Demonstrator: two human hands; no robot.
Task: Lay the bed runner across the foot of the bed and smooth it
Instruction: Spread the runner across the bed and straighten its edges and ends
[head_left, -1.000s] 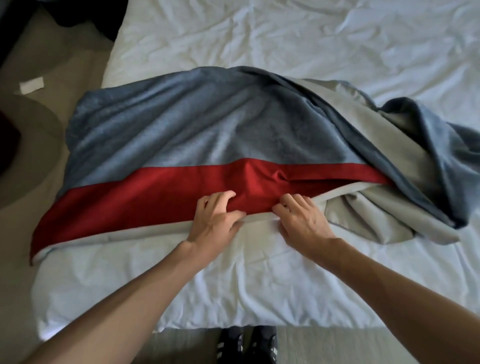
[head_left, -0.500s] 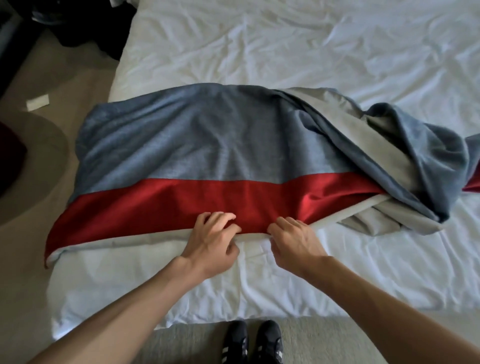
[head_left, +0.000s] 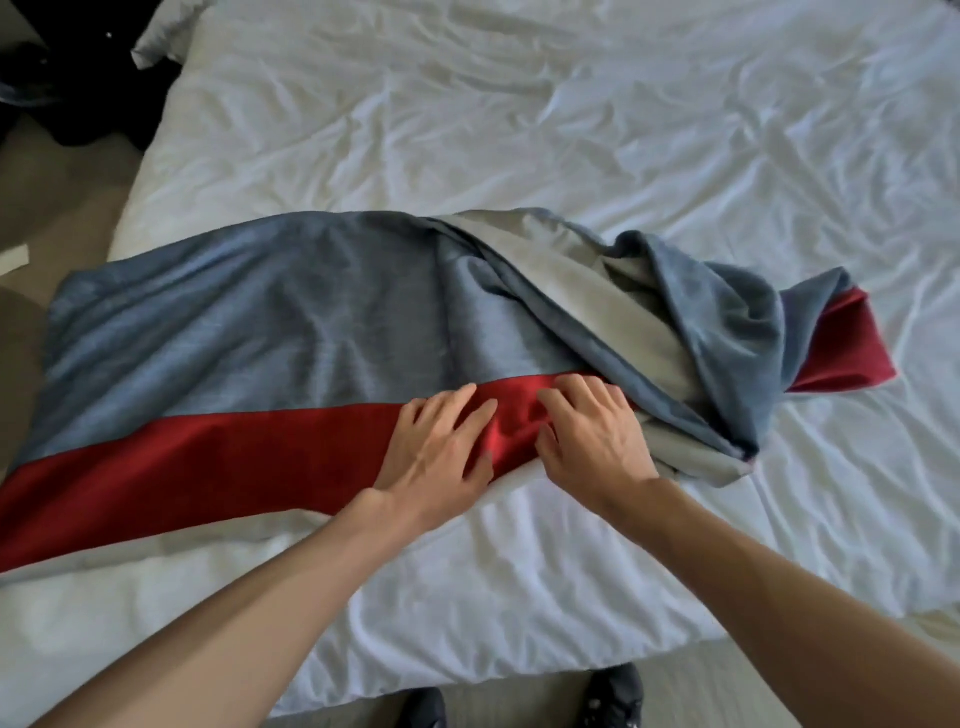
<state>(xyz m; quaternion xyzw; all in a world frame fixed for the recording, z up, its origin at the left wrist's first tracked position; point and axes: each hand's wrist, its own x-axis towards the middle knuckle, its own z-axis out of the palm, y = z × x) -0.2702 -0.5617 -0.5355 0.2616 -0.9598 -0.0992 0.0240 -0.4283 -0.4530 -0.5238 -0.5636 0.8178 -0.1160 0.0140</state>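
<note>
The bed runner (head_left: 270, 332) is blue-grey with a red band (head_left: 208, 467) along its near side and a pale grey lining. Its left half lies spread across the white bed (head_left: 623, 156). Its right end (head_left: 717, 338) is bunched and twisted, lining up, with a red corner sticking out to the right. My left hand (head_left: 436, 452) rests palm down on the red band, fingers apart. My right hand (head_left: 597, 441) presses on the band just to its right, beside the bunched folds, fingers spread and slightly bent.
The white duvet is wrinkled all over. A pillow corner (head_left: 161, 36) shows at the top left, above dark items (head_left: 62, 78) on the floor. A paper scrap (head_left: 13, 257) lies on the carpet at left. My dark shoes (head_left: 613, 696) stand at the bed's foot.
Both hands let go of the runner's near edge and moved forward onto the red band, now lying flat. The view shifted right, showing the runner's bunched right end.
</note>
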